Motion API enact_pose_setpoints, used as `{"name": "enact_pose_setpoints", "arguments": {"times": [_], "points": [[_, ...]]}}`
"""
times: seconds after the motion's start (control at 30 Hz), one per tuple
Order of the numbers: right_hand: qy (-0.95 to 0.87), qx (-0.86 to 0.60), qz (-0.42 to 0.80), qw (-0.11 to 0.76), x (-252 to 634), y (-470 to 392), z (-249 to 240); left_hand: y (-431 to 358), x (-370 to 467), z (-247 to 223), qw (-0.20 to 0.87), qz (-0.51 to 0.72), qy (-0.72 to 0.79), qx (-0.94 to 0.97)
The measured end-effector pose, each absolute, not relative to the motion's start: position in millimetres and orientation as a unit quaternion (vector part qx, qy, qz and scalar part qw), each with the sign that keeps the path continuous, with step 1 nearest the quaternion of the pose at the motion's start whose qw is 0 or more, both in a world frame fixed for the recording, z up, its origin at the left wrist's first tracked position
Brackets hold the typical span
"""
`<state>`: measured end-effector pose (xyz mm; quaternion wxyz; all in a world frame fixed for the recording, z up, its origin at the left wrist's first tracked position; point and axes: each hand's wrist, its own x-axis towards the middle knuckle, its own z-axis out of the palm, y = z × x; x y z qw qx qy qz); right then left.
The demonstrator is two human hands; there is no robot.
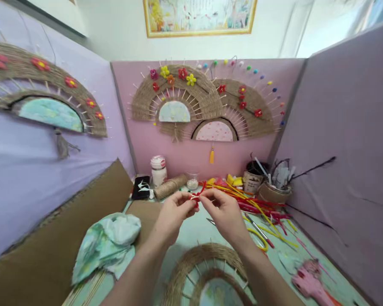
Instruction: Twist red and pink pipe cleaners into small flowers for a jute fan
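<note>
Close together above the table, both hands hold a small red fuzzy flower (196, 203) with pale thin strands at its middle. My left hand (178, 211) pinches it from the left side. From the right, my right hand (222, 211) has its thumb and forefinger closed at the pale strands. Below the hands lies a twine-wrapped fan frame (185, 270) with sticks showing between its bands. Scissors lie partly behind my right hand, their yellow handle (258, 238) to its right.
Crumpled green-blue cloth (110, 242) and a cardboard sheet (83, 225) are at left. A twine roll (170, 187), white bottle (158, 171) and pots (254, 180) stand behind. Red and yellow fuzzy stems (252, 202), a pen (260, 230) and a pink glue gun (311, 282) lie right.
</note>
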<state>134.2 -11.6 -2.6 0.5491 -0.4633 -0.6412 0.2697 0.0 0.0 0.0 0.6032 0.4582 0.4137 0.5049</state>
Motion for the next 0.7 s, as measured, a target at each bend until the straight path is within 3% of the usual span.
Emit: {"name": "enact_pose_setpoints", "arguments": {"times": [0.23, 0.7], "points": [[-0.654, -0.44, 0.272, 0.551, 145.0, -8.4, -2.0, 2.4, -5.1, 2.6, 0.728, 0.478, 0.364, 0.33], [-0.722, -0.35, 0.244, 0.544, 151.0, -12.6, 3.1, 2.4, -5.9, 1.5, 0.769, 0.493, 0.286, 0.289]]}}
